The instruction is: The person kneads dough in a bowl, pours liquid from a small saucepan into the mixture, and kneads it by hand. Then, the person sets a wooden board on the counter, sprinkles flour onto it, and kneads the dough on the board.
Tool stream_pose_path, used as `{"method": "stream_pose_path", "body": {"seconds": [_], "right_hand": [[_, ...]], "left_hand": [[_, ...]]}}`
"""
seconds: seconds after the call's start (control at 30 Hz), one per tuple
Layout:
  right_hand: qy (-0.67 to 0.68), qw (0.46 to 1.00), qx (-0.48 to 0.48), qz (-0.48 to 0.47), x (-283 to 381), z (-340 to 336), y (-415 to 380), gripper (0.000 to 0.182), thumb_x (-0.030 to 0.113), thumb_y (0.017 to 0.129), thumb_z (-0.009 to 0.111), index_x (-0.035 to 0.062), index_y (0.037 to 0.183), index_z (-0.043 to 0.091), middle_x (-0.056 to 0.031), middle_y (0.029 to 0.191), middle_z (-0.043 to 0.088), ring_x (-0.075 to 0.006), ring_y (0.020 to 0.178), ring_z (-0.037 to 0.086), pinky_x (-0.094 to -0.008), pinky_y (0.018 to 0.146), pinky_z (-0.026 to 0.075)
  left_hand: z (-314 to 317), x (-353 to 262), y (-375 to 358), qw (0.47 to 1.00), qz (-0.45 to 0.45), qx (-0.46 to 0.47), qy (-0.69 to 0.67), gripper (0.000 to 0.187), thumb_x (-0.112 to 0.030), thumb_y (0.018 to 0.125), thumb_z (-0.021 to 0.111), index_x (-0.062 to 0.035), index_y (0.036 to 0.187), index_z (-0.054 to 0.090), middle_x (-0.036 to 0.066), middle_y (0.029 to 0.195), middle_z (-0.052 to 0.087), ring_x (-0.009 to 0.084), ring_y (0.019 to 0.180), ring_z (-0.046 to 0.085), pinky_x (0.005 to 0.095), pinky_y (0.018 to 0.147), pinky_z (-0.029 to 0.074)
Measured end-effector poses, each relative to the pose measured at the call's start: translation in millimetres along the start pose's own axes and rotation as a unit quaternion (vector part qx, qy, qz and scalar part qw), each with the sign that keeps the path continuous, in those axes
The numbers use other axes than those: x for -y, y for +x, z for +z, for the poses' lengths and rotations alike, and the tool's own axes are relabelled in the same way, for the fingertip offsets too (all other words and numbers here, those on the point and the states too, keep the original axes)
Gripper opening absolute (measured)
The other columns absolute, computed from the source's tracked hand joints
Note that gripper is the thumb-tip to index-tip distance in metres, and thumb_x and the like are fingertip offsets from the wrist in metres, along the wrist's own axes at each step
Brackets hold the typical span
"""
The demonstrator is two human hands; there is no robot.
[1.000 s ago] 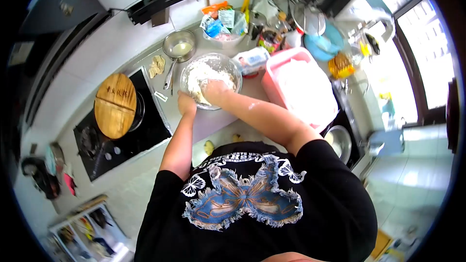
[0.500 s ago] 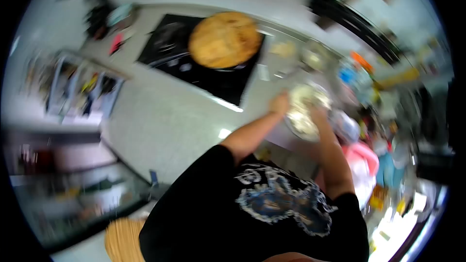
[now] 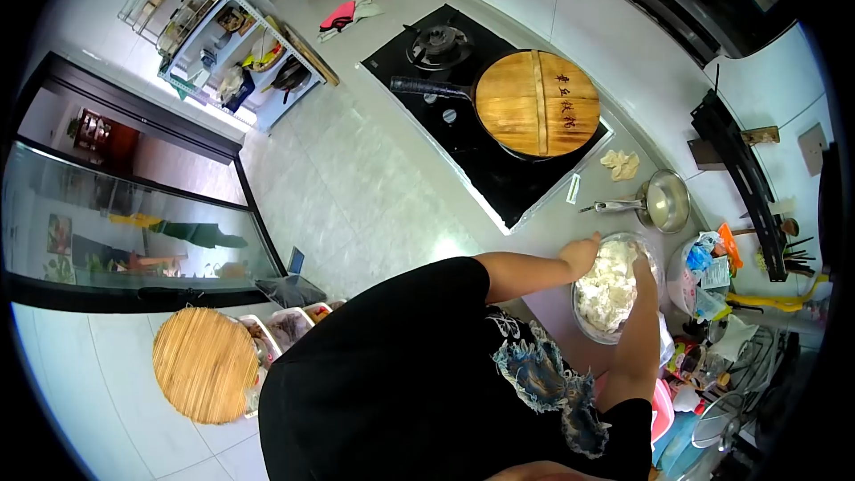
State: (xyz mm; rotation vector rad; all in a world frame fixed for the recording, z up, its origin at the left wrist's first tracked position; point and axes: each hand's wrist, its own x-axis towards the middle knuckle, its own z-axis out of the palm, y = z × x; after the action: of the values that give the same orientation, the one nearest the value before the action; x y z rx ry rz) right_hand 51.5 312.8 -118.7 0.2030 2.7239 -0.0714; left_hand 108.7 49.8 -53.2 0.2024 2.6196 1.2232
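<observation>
We're watching a lumpy, cream-white dough mixture (image 3: 607, 292) covering the bottom of its round bowl (image 3: 581, 313)!
The bowl is sitting near the front edge of the worktop (image 3: 557, 218), and the mixture is looking rough and crumbly, bunching in uneven clumps. Our left hand (image 3: 581, 255) is holding the rim on the hob (image 3: 472, 144) side; our right hand (image 3: 639, 265) is reaching into the bowl, its fingers hiding, so we cannot tell whether they're spreading or closing. Toward the back edge, a saucepan (image 3: 668, 201) is standing.
</observation>
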Motion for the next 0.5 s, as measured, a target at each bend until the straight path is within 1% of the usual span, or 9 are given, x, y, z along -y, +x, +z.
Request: {"method": "stream_pose_path", "body": {"seconds": [0.13, 0.23, 0.3, 0.37, 0.4, 0.43, 0.47, 0.5], "right_hand": [[-0.033, 0.999, 0.016, -0.03, 0, 0, 5, 0.035, 0.014, 0.087, 0.039, 0.0071, 0.115, 0.059, -0.0209, 0.121, 0.056, -0.0354, 0.117, 0.049, -0.0402, 0.098, 0.039], [-0.068, 0.994, 0.031, -0.082, -5, 3, 15, 0.034, 0.015, 0.087, 0.04, 0.005, 0.113, 0.06, -0.0219, 0.119, 0.057, -0.036, 0.116, 0.05, -0.0409, 0.097, 0.04], [-0.094, 0.986, 0.041, -0.13, -7, 7, 19, 0.034, 0.015, 0.086, 0.04, 0.0037, 0.111, 0.061, -0.0226, 0.117, 0.058, -0.0364, 0.115, 0.05, -0.0413, 0.096, 0.041], [-0.081, 0.993, 0.038, -0.08, 30, -29, -35, 0.035, 0.018, 0.087, 0.038, 0.003, 0.11, 0.061, -0.0242, 0.114, 0.059, -0.037, 0.115, 0.05, -0.0429, 0.096, 0.04], [-0.062, 0.997, 0.032, -0.029, 47, -43, -55, 0.037, 0.022, 0.088, 0.036, 0.0024, 0.108, 0.061, -0.0257, 0.11, 0.06, -0.0376, 0.114, 0.05, -0.0444, 0.096, 0.04], [-0.148, 0.982, 0.057, -0.098, 40, -37, -53, 0.045, 0.03, 0.09, 0.032, 0.002, 0.112, 0.06, -0.0271, 0.115, 0.057, -0.0395, 0.115, 0.049, -0.0455, 0.098, 0.038], [-0.151, 0.982, 0.057, -0.1, 31, -31, -52, 0.045, 0.03, 0.09, 0.032, 0.002, 0.112, 0.06, -0.0271, 0.115, 0.057, -0.0395, 0.115, 0.049, -0.0455, 0.098, 0.038], [-0.153, 0.976, 0.028, -0.155, 20, -23, -51, 0.047, 0.032, 0.091, 0.031, 0.001, 0.113, 0.059, -0.0281, 0.118, 0.055, -0.0405, 0.116, 0.048, -0.0457, 0.099, 0.037]], "left_hand": [[-2, -4, -4, 0.999, -0.023, -0.009, -0.028, 0.02, -0.008, 0.086, 0.041, -0.0006, 0.104, 0.047, 0.024, 0.087, 0.064, 0.0396, 0.081, 0.064, 0.0476, 0.07, 0.05], [-2, -4, -7, 0.997, -0.052, -0.035, -0.048, 0.021, -0.009, 0.086, 0.041, -0.0006, 0.104, 0.048, 0.023, 0.087, 0.064, 0.04, 0.083, 0.063, 0.0482, 0.073, 0.05], [-1, -2, -9, 0.996, -0.018, -0.056, -0.066, 0.022, -0.008, 0.086, 0.041, 0.0, 0.105, 0.049, 0.023, 0.088, 0.064, 0.0399, 0.083, 0.063, 0.048, 0.072, 0.05], [4, -1, -8, 0.997, -0.022, -0.048, -0.064, 0.022, -0.008, 0.085, 0.042, 0.0002, 0.105, 0.049, 0.023, 0.089, 0.064, 0.0397, 0.083, 0.063, 0.0478, 0.072, 0.05], [1, -2, -9, 0.997, -0.021, -0.038, -0.056, 0.023, -0.008, 0.085, 0.042, 0.0005, 0.106, 0.049, 0.023, 0.09, 0.064, 0.0395, 0.084, 0.063, 0.0475, 0.073, 0.05], [-2, -2, -10, 0.997, -0.024, -0.041, -0.058, 0.023, -0.008, 0.085, 0.042, 0.0005, 0.106, 0.049, 0.023, 0.09, 0.064, 0.0395, 0.084, 0.063, 0.0475, 0.073, 0.05], [-5, -5, -11, 0.997, -0.032, -0.034, -0.057, 0.023, -0.007, 0.084, 0.044, 0.0008, 0.106, 0.049, 0.023, 0.09, 0.064, 0.0392, 0.085, 0.064, 0.0473, 0.073, 0.05], [-8, -7, -13, 0.997, -0.04, -0.026, -0.055, 0.024, -0.007, 0.083, 0.046, 0.001, 0.106, 0.049, 0.022, 0.09, 0.065, 0.0388, 0.086, 0.064, 0.047, 0.073, 0.05]]}}
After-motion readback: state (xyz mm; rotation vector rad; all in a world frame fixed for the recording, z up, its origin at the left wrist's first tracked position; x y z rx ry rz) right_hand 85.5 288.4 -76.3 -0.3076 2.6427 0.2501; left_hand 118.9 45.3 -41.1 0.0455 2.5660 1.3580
